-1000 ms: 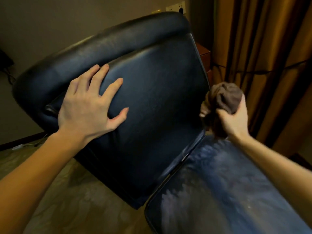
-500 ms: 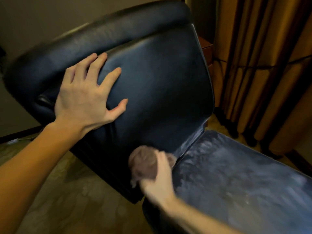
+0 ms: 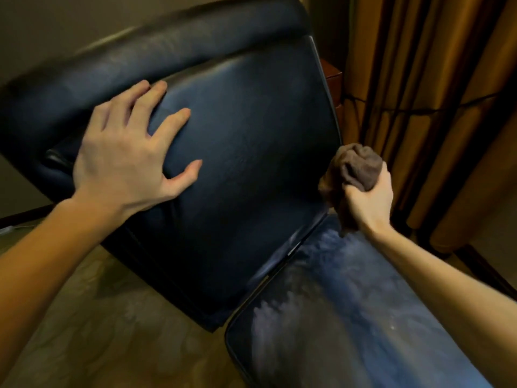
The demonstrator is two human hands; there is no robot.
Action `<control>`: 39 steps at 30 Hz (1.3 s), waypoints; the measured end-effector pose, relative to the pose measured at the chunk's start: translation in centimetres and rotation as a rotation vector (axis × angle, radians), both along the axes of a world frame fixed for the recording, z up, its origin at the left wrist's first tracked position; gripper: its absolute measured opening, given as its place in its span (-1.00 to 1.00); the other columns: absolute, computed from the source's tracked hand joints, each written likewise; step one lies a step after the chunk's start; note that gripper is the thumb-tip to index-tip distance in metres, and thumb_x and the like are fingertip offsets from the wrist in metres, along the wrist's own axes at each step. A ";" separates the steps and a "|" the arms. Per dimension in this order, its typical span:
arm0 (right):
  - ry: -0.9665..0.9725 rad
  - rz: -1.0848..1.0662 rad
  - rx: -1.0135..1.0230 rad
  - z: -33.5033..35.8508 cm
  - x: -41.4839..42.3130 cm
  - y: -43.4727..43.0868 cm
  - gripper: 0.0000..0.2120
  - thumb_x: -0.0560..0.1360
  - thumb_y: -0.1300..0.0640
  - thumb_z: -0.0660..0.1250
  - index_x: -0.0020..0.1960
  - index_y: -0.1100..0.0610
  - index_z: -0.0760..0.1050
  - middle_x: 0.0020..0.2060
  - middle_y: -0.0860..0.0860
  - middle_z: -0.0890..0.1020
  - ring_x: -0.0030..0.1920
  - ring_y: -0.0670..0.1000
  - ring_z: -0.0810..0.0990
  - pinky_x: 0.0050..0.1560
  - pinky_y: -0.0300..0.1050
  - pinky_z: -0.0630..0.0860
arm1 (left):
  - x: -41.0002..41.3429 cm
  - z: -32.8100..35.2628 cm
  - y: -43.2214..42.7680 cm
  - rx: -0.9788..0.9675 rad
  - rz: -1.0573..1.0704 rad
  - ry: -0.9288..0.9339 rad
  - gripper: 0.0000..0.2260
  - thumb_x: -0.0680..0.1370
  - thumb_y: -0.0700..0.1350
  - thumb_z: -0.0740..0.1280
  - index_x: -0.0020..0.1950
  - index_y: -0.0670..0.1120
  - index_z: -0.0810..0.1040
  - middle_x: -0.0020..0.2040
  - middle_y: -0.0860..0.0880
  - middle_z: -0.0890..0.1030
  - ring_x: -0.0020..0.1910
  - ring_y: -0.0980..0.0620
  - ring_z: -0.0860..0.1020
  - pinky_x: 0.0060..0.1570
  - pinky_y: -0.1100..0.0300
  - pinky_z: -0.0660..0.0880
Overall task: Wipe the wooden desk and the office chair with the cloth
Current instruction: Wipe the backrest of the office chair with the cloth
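A dark blue leather office chair fills the view, its backrest tilted to the left and its seat at the lower right with pale wipe streaks. My left hand presses flat on the upper left of the backrest, fingers spread. My right hand grips a bunched brown cloth at the right edge of the backrest, where it meets the seat. The wooden desk is mostly hidden; only a reddish-brown corner shows behind the chair.
Orange-brown curtains hang close to the right of the chair. A patterned beige carpet lies under the chair at the lower left. A plain wall stands behind the backrest.
My right hand swept the cloth from the backrest's right edge down to its lower left along the seat joint, then back to the right edge. My left hand stayed on the backrest.
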State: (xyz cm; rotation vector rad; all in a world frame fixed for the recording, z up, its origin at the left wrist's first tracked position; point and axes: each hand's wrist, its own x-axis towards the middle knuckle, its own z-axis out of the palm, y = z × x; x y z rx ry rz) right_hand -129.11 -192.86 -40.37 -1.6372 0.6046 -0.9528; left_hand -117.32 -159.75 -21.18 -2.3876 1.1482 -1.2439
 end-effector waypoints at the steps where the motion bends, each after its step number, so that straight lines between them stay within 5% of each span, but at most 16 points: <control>1: 0.014 0.006 0.000 -0.3 0.8 -1.3 -0.43 0.44 0.14 0.41 0.44 0.04 0.42 0.27 -0.04 0.55 0.26 -0.08 0.53 0.21 -0.49 0.37 | 0.1 0.0 0.0 -0.003 -0.004 0.000 -0.38 0.57 0.32 0.18 0.48 -0.06 0.46 0.57 -0.22 0.33 0.54 -0.27 0.30 0.37 -0.17 0.28; 3: 0.029 0.049 0.047 -1.1 2.8 -2.2 -0.37 0.42 0.18 0.41 0.47 0.13 0.36 0.26 -0.05 0.49 0.27 -0.09 0.47 0.19 -0.58 0.32 | 0.4 -0.1 -0.1 -0.002 -0.011 -0.003 -0.38 0.57 0.32 0.19 0.48 -0.06 0.46 0.56 -0.23 0.33 0.53 -0.28 0.30 0.36 -0.18 0.29; 6: 0.019 0.030 0.160 -3.7 5.0 -1.1 -0.25 0.29 0.09 0.35 0.46 0.14 0.27 0.28 0.05 0.46 0.30 0.00 0.48 0.42 -0.18 0.39 | 0.9 -0.3 -0.1 0.001 -0.004 -0.012 -0.37 0.56 0.32 0.20 0.48 -0.07 0.45 0.55 -0.23 0.34 0.52 -0.28 0.31 0.34 -0.19 0.30; 8: 0.000 -0.003 0.166 -4.9 5.3 0.4 -0.37 0.31 0.10 0.34 0.37 0.17 0.38 0.21 0.07 0.53 0.20 0.05 0.56 0.31 -0.12 0.50 | 1.1 -0.4 -0.2 -0.003 0.001 -0.012 -0.37 0.56 0.33 0.20 0.47 -0.06 0.45 0.55 -0.23 0.34 0.51 -0.28 0.32 0.34 -0.20 0.30; 11: -0.087 0.112 0.044 -4.6 4.1 7.7 -0.89 0.46 0.27 0.26 -0.10 0.09 0.51 -0.08 -0.20 0.58 -0.12 0.03 0.57 0.03 -0.23 0.52 | 1.2 -0.1 -0.5 -0.006 -0.017 -0.005 -0.37 0.55 0.33 0.20 0.47 -0.05 0.45 0.56 -0.21 0.34 0.51 -0.29 0.32 0.35 -0.20 0.30; 13: -0.105 0.298 0.027 -4.2 1.7 15.4 -0.75 0.49 0.41 0.22 -0.22 0.09 0.46 -0.19 -0.05 0.57 -0.20 0.06 0.55 -0.10 -0.12 0.49 | 1.0 0.0 -0.5 0.006 -0.010 -0.015 -0.37 0.55 0.33 0.20 0.48 -0.05 0.45 0.56 -0.22 0.34 0.51 -0.29 0.31 0.33 -0.19 0.30; 15: -0.027 0.442 -0.013 -6.6 -2.0 22.0 -0.94 0.50 0.26 0.34 -0.02 0.21 0.53 -0.06 0.07 0.63 -0.04 0.11 0.63 -0.01 0.06 0.55 | 0.6 -0.1 -0.3 0.014 0.000 -0.008 -0.36 0.55 0.33 0.19 0.48 -0.05 0.44 0.56 -0.23 0.33 0.52 -0.29 0.31 0.33 -0.20 0.30; 17: 0.138 0.578 0.094 -7.7 -4.8 24.3 -0.49 0.42 0.01 0.43 0.34 0.10 0.47 0.20 -0.02 0.62 0.21 -0.01 0.62 0.24 0.01 0.57 | 0.1 0.2 0.0 0.022 0.011 0.009 -0.36 0.56 0.33 0.19 0.49 -0.06 0.44 0.56 -0.24 0.33 0.52 -0.29 0.30 0.34 -0.19 0.29; 19: 0.151 0.609 0.202 -8.1 -5.4 23.3 -0.54 0.44 0.17 0.47 0.31 -0.01 0.48 0.16 -0.14 0.65 0.21 -0.08 0.63 0.23 -0.18 0.55 | -0.8 0.6 0.0 0.040 0.002 0.019 -0.38 0.57 0.31 0.19 0.47 -0.07 0.47 0.55 -0.24 0.34 0.53 -0.28 0.31 0.38 -0.18 0.28; 21: 0.143 0.596 0.272 -6.8 -5.7 20.7 -0.69 0.51 0.30 0.46 0.22 0.11 0.55 0.05 -0.16 0.71 0.11 -0.08 0.67 0.18 -0.19 0.53 | -2.3 0.2 -0.6 0.115 -0.071 0.071 -0.42 0.56 0.27 0.24 0.41 -0.10 0.54 0.52 -0.25 0.39 0.51 -0.28 0.34 0.44 -0.17 0.24; 23: 0.068 0.536 0.282 -5.9 -6.3 18.5 -0.65 0.53 0.05 0.50 0.18 0.25 0.54 0.01 -0.07 0.69 0.03 0.01 0.65 0.14 0.05 0.52 | -4.1 -2.4 -0.8 0.295 -0.170 0.139 -0.43 0.52 0.24 0.29 0.37 -0.13 0.58 0.50 -0.29 0.42 0.50 -0.31 0.36 0.51 -0.21 0.19; 25: 0.025 0.360 0.340 -4.2 -6.9 15.9 -0.64 0.43 0.02 0.45 0.15 0.19 0.55 0.00 -0.05 0.68 0.01 0.01 0.64 0.14 0.10 0.57 | -5.8 -5.9 -0.4 0.532 -0.190 0.158 -0.37 0.52 0.24 0.26 0.45 -0.15 0.52 0.55 -0.33 0.34 0.55 -0.31 0.30 0.56 -0.23 0.13; 28: 0.002 -0.020 0.375 -2.5 -6.3 10.8 -0.47 0.37 0.24 0.39 0.35 0.19 0.51 0.17 0.02 0.61 0.21 -0.04 0.56 0.29 -0.15 0.45 | -6.5 -6.9 0.6 0.597 -0.132 0.149 -0.36 0.58 0.24 0.20 0.53 -0.15 0.43 0.59 -0.31 0.26 0.59 -0.28 0.22 0.58 -0.24 0.08; 30: -0.006 -0.116 0.391 -2.2 -5.2 7.8 -0.40 0.46 0.38 0.37 0.48 0.19 0.40 0.33 0.09 0.56 0.35 0.03 0.50 0.42 -0.14 0.35 | -6.5 -6.6 0.3 0.600 -0.096 0.125 -0.36 0.58 0.22 0.21 0.53 -0.17 0.42 0.58 -0.32 0.27 0.58 -0.29 0.24 0.57 -0.25 0.10; 33: 0.037 -0.040 0.334 -2.8 -2.6 4.6 -0.36 0.48 0.33 0.37 0.54 0.17 0.34 0.39 0.12 0.53 0.40 0.09 0.49 0.52 0.11 0.34 | -6.0 -6.7 -0.5 0.640 -0.075 0.122 -0.35 0.59 0.21 0.21 0.56 -0.16 0.38 0.59 -0.33 0.25 0.58 -0.31 0.23 0.57 -0.26 0.08; 39: -0.009 0.032 0.400 -3.9 3.2 2.1 -0.31 0.33 0.12 0.32 0.46 0.09 0.34 0.33 0.12 0.55 0.34 0.10 0.54 0.47 0.15 0.41 | -4.2 -7.0 -1.2 0.663 -0.077 0.069 -0.32 0.60 0.23 0.16 0.61 -0.16 0.27 0.61 -0.33 0.19 0.60 -0.31 0.19 0.57 -0.27 0.03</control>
